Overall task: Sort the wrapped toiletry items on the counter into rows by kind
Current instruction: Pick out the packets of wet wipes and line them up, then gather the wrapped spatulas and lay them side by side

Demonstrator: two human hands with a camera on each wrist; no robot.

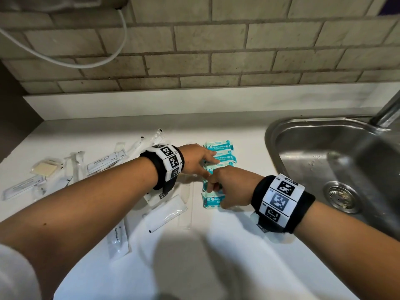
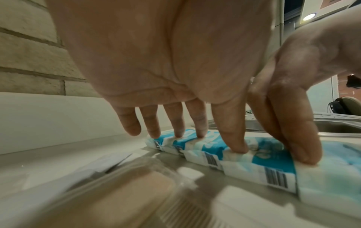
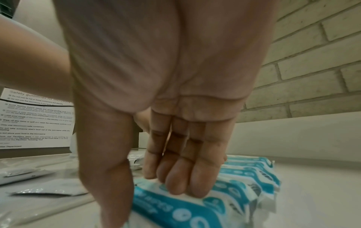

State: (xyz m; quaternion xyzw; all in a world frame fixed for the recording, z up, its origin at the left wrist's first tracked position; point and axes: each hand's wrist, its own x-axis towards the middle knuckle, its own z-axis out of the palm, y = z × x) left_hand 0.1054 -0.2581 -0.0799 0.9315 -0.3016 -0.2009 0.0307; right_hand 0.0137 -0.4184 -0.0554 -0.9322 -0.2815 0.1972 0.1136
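Several blue-and-white mini wipes packs [image 1: 225, 158] lie side by side in one column on the white counter, left of the sink. My left hand [image 1: 207, 162] reaches over the far packs. In the left wrist view its straight fingers [image 2: 237, 138] press down on the tops of the packs [image 2: 244, 160]. My right hand [image 1: 214, 189] covers the near packs. Its fingers [image 3: 181, 182] lie straight and together on a pack [image 3: 244, 185], and the thumb hangs down at the nearest pack's left edge. Neither hand lifts a pack.
Left of the wipes lie loose items: wrapped soap [image 1: 46, 168], a shampoo sachet [image 1: 106, 161], a toothpaste sachet [image 1: 118, 239], a white sachet [image 1: 165, 213], a wrapped comb [image 1: 187, 204] and wrapped toothbrushes [image 1: 149, 139]. The steel sink [image 1: 303, 131] and tap [image 1: 387, 113] are on the right, with a tiled wall behind.
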